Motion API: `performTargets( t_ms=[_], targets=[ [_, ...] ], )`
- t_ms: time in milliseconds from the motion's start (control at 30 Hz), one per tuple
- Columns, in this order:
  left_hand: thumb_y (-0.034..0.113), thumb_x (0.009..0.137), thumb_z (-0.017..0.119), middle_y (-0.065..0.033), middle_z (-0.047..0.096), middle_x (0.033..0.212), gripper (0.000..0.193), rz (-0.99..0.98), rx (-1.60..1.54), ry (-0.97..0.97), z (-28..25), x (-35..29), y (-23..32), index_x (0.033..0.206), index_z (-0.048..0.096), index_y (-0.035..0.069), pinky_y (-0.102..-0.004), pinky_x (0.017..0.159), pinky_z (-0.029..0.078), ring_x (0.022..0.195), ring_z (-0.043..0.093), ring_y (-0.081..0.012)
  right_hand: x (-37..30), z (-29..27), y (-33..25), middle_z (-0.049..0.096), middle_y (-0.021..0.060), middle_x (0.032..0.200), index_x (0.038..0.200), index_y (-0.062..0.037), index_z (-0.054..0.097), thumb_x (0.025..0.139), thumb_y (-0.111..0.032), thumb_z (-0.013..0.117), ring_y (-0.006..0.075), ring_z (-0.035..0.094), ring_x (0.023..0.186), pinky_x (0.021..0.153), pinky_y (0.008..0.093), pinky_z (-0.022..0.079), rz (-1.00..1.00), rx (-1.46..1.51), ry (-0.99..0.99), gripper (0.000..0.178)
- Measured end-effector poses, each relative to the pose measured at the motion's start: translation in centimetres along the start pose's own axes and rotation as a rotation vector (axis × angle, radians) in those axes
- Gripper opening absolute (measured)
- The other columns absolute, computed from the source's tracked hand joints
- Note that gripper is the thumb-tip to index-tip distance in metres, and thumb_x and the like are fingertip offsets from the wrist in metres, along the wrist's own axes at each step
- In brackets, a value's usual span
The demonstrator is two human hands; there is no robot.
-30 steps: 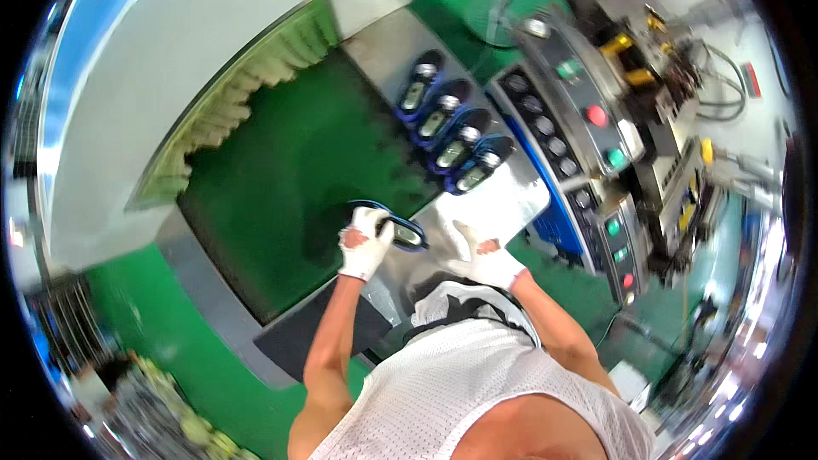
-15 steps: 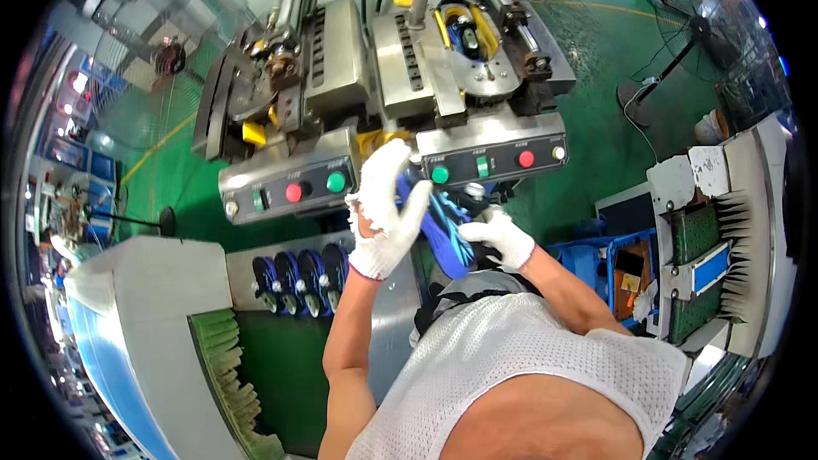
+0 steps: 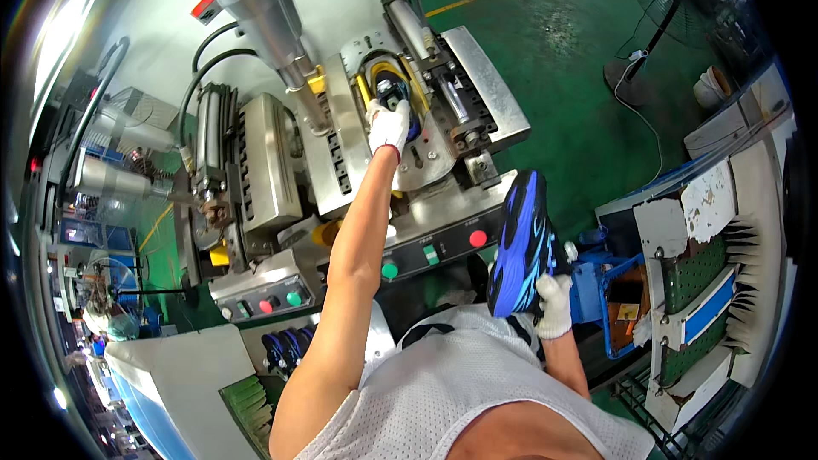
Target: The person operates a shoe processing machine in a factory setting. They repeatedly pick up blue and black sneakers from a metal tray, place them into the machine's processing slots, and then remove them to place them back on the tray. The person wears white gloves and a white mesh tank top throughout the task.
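My left arm stretches out to the press machine, where a dark blue-and-black shoe [image 3: 392, 85] sits inside a yellow-lined mould. My left hand [image 3: 389, 128], in a white glove, has its fingers closed around the near end of that shoe. Beside my right side, a second shoe [image 3: 521, 247] with a blue and black sole stands on end, its sole facing left. My gloved right hand [image 3: 554, 305] grips this one low down, near the sole's lower end; some fingers are hidden behind it.
A metal press [image 3: 417, 153] with two stations fills the space ahead, its control panel [image 3: 430, 254] carrying green and red buttons. Several shoes [image 3: 288, 347] lie on the rack at lower left. To the right are a blue crate [image 3: 609, 307], a brush conveyor [image 3: 703, 290] and a standing fan [image 3: 652, 43].
My left hand has left the shoe before my body and reached forward to the one in the mould. The right hand has carried its shoe rightward and turned it upright. The view has shifted.
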State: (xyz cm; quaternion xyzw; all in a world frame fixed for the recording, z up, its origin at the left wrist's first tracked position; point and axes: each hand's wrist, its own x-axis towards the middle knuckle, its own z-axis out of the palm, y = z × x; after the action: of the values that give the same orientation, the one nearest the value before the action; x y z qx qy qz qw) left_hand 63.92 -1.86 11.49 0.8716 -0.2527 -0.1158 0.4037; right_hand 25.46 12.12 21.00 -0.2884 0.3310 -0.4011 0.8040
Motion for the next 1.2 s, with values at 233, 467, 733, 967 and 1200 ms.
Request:
performTargets(
  t_ms=[233, 467, 733, 967, 1200],
  targets=[
    [0.029, 0.074, 0.073, -0.0295, 0.065, 0.116, 0.068, -0.081, 0.175, -0.042, 5.8, 7.6, -2.9, 0.126, 0.048, -0.007, -0.0461, 0.096, 0.050, 0.109, 0.065, -0.0432, 0.5, -4.7, 2.6, 0.067, 0.0119, 0.110, 0.146, 0.0026, 0.040, 0.078, -0.015, 0.073, 0.0221, 0.069, 0.091, 0.077, 0.0344, 0.058, -0.045, 0.034, 0.108, 0.078],
    [0.034, 0.075, 0.080, -0.0149, 0.072, 0.106, 0.055, -0.214, -0.104, -0.130, -7.1, 2.9, 2.1, 0.112, 0.069, -0.005, -0.0343, 0.087, 0.052, 0.096, 0.068, -0.0207, 4.2, -1.2, 2.0, 0.052, -0.0059, 0.069, 0.078, -0.0076, 0.064, 0.078, -0.028, 0.078, 0.0035, 0.042, 0.056, 0.050, 0.0235, 0.031, 0.078, -0.385, 0.272, 0.025],
    [0.013, 0.079, 0.079, -0.0093, 0.063, 0.122, 0.062, 0.094, -0.531, -0.270, -22.1, -17.0, -6.8, 0.133, 0.052, 0.002, -0.0330, 0.099, 0.046, 0.111, 0.058, -0.0162, 23.4, 13.7, 2.2, 0.070, 0.0055, 0.098, 0.111, 0.0005, 0.069, 0.080, -0.018, 0.080, 0.0135, 0.066, 0.077, 0.066, 0.0277, 0.052, 0.094, -0.467, -0.201, 0.038],
    [0.013, 0.078, 0.078, -0.0087, 0.065, 0.115, 0.059, -0.394, -0.269, -0.248, -28.3, -34.9, -19.9, 0.131, 0.052, 0.003, -0.0346, 0.096, 0.050, 0.107, 0.062, -0.0186, 42.9, 19.7, 16.9, 0.069, 0.0215, 0.118, 0.111, -0.0023, 0.072, 0.077, -0.042, 0.063, 0.0353, 0.066, 0.112, 0.096, 0.0430, 0.052, -0.169, -1.860, -0.035, 0.053],
    [0.024, 0.082, 0.074, -0.0145, 0.068, 0.118, 0.060, -0.586, 0.063, 0.192, -25.4, -45.1, -30.3, 0.135, 0.050, 0.007, -0.0375, 0.095, 0.050, 0.108, 0.066, -0.0277, 46.5, 16.1, 18.4, 0.072, 0.0224, 0.092, 0.087, 0.0028, 0.073, 0.075, -0.057, 0.069, 0.0340, 0.070, 0.083, 0.078, 0.0472, 0.051, -0.348, -1.785, -0.304, 0.061]
  ],
)
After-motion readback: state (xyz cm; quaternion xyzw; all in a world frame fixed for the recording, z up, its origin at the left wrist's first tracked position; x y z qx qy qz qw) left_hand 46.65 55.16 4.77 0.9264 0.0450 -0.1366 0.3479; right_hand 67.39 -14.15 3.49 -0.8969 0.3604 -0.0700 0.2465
